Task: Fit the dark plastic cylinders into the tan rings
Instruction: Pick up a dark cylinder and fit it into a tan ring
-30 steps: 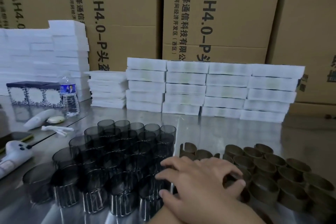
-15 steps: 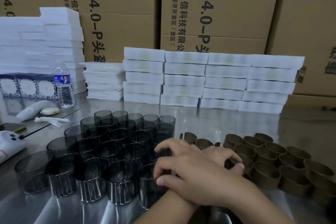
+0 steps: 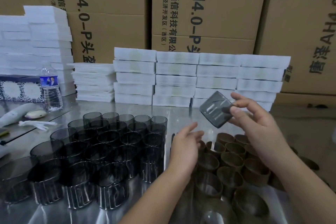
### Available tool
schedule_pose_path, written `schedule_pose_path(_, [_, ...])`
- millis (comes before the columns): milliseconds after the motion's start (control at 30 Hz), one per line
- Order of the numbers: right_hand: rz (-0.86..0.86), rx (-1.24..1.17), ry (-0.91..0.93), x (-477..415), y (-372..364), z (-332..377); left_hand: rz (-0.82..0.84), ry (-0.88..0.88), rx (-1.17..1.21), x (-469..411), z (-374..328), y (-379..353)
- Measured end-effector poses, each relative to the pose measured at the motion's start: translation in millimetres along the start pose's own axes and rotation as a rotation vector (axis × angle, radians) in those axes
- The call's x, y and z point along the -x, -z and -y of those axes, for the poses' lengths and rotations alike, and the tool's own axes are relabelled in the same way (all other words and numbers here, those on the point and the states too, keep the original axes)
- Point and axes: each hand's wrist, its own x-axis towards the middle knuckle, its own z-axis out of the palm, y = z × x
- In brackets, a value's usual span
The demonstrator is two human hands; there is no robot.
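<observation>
The right hand [image 3: 254, 123] is pinching one dark plastic cylinder [image 3: 215, 112], tilted, in the air above the tan rings [image 3: 232, 160] on the tabletop [image 3: 181, 114]. The left hand [image 3: 185, 143] is hanging loosely spread between those rings and the standing cylinders [image 3: 109, 142].

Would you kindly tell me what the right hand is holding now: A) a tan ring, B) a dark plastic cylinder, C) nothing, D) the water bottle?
B: the right hand pinches a dark plastic cylinder in the air above the tan rings.
</observation>
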Motion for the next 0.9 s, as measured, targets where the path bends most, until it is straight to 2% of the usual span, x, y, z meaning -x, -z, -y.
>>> schedule_pose_path(167, [0.055,0.197,0.051,18.4,-1.9,-25.7,0.075,0.085,0.282,1.1,-1.1,3.1])
schedule_pose_path(267, [0.049,0.206,0.05,25.2,-7.2,-36.6,0.112,0.133,0.233,1.6,3.0,11.4])
schedule_pose_path(433, [0.056,0.057,-0.093,32.0,-14.5,-44.0,0.16,0.099,0.188,-1.1,7.8,22.7])
schedule_pose_path(600, [0.113,0.177,-0.049,31.9,-13.5,-44.9,0.152,0.094,0.141,1.0,8.9,19.7])
schedule_pose_path(900, [0.124,0.168,-0.008,34.0,-16.0,-46.1,0.166,0.063,0.176,2.8,4.8,23.0])
